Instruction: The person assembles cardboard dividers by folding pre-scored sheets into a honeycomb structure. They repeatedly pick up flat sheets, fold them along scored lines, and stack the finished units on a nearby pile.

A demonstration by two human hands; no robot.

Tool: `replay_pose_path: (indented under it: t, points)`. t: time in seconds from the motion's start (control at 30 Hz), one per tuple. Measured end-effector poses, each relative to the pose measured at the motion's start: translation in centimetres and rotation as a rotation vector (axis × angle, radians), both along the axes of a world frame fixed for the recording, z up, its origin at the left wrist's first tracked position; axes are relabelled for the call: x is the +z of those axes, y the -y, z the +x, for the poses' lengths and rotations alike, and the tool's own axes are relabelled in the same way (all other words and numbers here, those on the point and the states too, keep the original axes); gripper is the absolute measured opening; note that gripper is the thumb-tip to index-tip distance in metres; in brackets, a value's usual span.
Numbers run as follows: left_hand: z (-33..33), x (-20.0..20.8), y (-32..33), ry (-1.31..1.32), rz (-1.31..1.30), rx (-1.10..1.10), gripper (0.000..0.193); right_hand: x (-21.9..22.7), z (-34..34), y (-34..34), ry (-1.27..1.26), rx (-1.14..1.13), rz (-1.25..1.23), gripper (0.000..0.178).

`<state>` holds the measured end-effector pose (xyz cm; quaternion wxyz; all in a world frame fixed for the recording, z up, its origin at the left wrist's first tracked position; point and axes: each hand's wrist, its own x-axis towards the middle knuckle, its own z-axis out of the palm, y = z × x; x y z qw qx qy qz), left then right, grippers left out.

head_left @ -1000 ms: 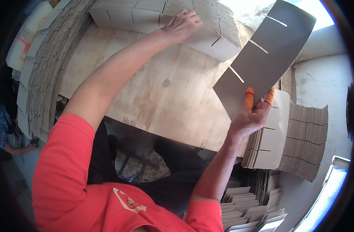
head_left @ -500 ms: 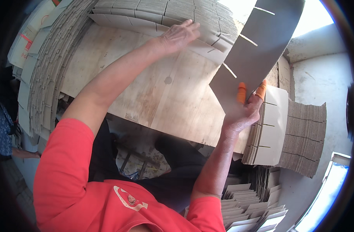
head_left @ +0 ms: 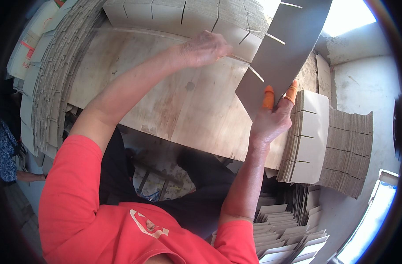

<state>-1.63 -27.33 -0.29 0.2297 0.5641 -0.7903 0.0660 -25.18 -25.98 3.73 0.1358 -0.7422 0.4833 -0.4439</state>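
My right hand (head_left: 271, 125), with orange finger cots on its thumb and a finger, grips the lower end of a slotted grey cardboard strip (head_left: 282, 44). The strip slants up and away, its slots along the left edge. Over the far part of the table, my left hand (head_left: 207, 48) is closed, fingers curled and partly hidden. A blurred, thin cardboard strip (head_left: 143, 32), seen nearly edge-on, runs through it. Just behind stands a long row of slotted cardboard strips (head_left: 170, 15).
The wooden tabletop (head_left: 165, 92) lies before me. Stacked cardboard strips (head_left: 56, 66) rise at the left; slotted bundles (head_left: 313, 136) stand at the table's right end. Assembled cardboard dividers (head_left: 280, 233) sit low at the right. Another person's arm (head_left: 30, 176) shows at far left.
My left hand has closed and drawn slightly nearer, off the row. The front strip has tipped from leaning to nearly edge-on. My right hand and its strip have shifted slightly up and left.
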Motion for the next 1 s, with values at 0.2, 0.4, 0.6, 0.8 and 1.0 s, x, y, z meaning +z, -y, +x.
replay_pose_path:
  t: [0.2, 0.4, 0.6, 0.8, 1.0]
  points:
    - [-0.7, 0.0, -0.7, 0.042, -0.07, -0.056, 0.012, 0.1, -0.2, 0.0, -0.003, 0.015, -0.04, 0.054]
    - [-1.8, 0.6, -1.4, -0.026, -0.082, -0.113, 0.007, -0.5, -0.2, 0.3, -0.009, 0.075, -0.057, 0.058]
    - [-4.6, 2.8, -3.4, -0.128, -0.169, -0.237, 0.014, -1.2, 0.1, 0.4, -0.123, 0.094, 0.015, 0.059]
    - [-5.3, 3.7, -4.3, -0.325, 0.098, -0.176, 0.023, -3.6, -0.7, 1.2, -0.188, 0.094, -0.004, 0.067]
    - [0.4, 4.7, 2.4, 0.037, -0.007, 0.24, 0.048, -2.8, -0.2, 0.1, -0.201, 0.073, -0.032, 0.073]
